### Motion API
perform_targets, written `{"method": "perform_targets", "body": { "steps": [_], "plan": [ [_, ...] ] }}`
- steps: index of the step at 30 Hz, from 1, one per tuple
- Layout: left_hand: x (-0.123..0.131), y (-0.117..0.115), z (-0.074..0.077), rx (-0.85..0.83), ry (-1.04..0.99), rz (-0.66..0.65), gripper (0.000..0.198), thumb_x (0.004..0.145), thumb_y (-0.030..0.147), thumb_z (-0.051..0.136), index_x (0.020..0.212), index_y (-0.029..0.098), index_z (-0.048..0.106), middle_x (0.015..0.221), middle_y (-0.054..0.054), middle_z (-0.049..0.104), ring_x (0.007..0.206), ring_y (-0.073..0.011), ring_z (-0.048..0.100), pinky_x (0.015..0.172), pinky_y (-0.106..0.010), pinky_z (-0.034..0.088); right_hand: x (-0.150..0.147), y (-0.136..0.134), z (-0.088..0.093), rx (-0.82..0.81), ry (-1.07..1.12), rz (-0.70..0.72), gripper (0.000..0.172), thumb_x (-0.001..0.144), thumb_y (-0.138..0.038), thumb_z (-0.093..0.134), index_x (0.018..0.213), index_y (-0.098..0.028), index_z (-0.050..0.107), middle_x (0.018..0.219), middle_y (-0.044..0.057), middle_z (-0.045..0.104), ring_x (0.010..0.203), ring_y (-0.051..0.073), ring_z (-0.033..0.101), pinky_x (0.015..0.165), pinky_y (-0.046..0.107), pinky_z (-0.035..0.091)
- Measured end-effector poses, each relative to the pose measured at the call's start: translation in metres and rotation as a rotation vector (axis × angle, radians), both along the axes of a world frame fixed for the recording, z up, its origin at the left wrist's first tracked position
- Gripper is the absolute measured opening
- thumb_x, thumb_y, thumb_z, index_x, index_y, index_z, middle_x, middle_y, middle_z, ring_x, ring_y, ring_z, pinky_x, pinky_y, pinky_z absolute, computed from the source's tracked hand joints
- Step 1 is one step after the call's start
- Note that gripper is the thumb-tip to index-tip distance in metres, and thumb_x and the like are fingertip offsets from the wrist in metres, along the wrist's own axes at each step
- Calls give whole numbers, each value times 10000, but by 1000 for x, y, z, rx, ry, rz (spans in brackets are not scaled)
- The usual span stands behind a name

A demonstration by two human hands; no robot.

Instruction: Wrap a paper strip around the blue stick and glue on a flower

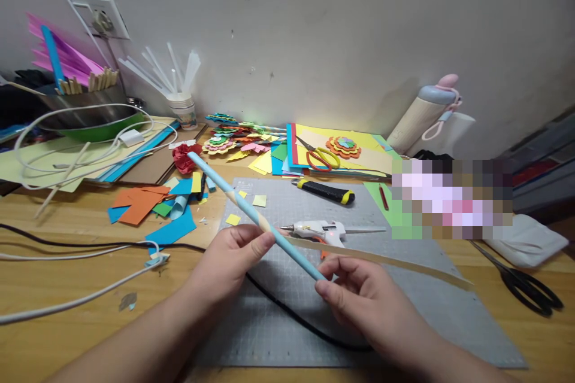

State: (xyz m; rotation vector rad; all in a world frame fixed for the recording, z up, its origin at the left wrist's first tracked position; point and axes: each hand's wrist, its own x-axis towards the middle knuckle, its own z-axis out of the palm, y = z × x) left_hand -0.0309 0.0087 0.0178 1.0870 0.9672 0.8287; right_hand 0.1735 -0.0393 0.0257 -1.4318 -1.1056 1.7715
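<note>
Pale blue covers most of the slender round rod [296, 255] that slants across in front of you, its far end up to the left and its near end down to the right. Your left hand [240, 251] pinches it near the middle, thumb on top, right beside a cream band [259, 219]; your right hand [363, 290] pinches the near end between thumb and curled fingers. From beside your left thumb, a long, narrow cream paper strip [404, 264] stretches rightward past your right fingers, its tail loose. Beyond the far end of the rod sits a crumpled red paper bloom [184, 158]; whether the 2 touch cannot be told. Under your grip lies a grey gridded cutting mat [417, 323], with a black cable [291, 313] curving across it between your hands. Just beyond your right hand rests a white glue gun [314, 228] with a slim pale glue stick [366, 230] at its back, and farther past it a black-and-yellow utility knife [326, 191]. Beyond your left fingers are 3 small yellowish paper squares [232, 219]; farther left of that hand, orange paper pieces [139, 203] and bright blue paper pieces [173, 230] are scattered on the light wooden tabletop [171, 293]. Well to the right of your right hand lie black-handled scissors [530, 284], blades pointing away from you.
</note>
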Motion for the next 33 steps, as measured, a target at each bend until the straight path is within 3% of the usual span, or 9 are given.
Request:
{"method": "perform_targets", "body": {
  "steps": [8, 15, 22, 25, 28, 30, 33],
  "plan": [
    [4, 0, 4, 3, -69, -11, 281, 780, 448, 686, 873, 198, 775, 909, -76, 760, 933, -250, 649, 982, -391, 383, 3, -7, -7, 66, -113, 15, 351, 724, -541, 676, 816, -241, 518, 501, -95, 311, 422, 88, 261, 419, 229, 168],
    [2, 2, 5, 54, -51, -23, 507, 829, 609, 538, 832, 162, 775, 888, -97, 757, 946, -262, 638, 964, -375, 404, 5, -11, -11, 238, -280, 17, 204, 795, -411, 626, 817, -212, 586, 605, -44, 435, 549, 119, 384, 518, 251, 288],
    [4, 1, 2, -5, -36, 40, 451, 793, 578, 609, 846, 162, 772, 878, -91, 758, 949, -283, 642, 992, -415, 380, 0, -6, -11, 30, -60, 4, 322, 743, -470, 673, 868, -233, 494, 497, -115, 319, 390, 60, 225, 395, 210, 141],
    [3, 0, 2, -6, 41, 88, 351, 740, 503, 708, 857, 178, 773, 884, -76, 757, 965, -283, 629, 964, -401, 393, 3, -4, -9, 39, -61, 58, 342, 768, -523, 636, 847, -234, 471, 448, -127, 294, 354, 66, 242, 373, 204, 171],
    [0, 2, 2, 21, 41, 140, 323, 751, 485, 705, 876, 196, 778, 884, -66, 755, 979, -272, 618, 978, -396, 384, 16, -2, -2, 348, -268, 69, 289, 851, -504, 540, 887, -219, 565, 608, -21, 550, 495, 127, 484, 479, 250, 374],
    [-2, 4, 2, 41, -1, 190, 322, 749, 497, 701, 857, 205, 781, 877, -63, 752, 981, -268, 612, 995, -404, 377, 27, 2, 3, 563, -501, 20, 335, 909, -482, 441, 834, -210, 622, 751, 44, 634, 630, 171, 564, 593, 297, 422],
    [-4, 7, 1, 31, -39, 204, 329, 749, 501, 698, 836, 194, 781, 867, -69, 748, 954, -262, 610, 996, -414, 383, 37, 11, 7, 554, -913, 24, 457, 934, -495, 342, 708, -227, 636, 658, 61, 641, 650, 227, 592, 616, 342, 399]
  ]
}}
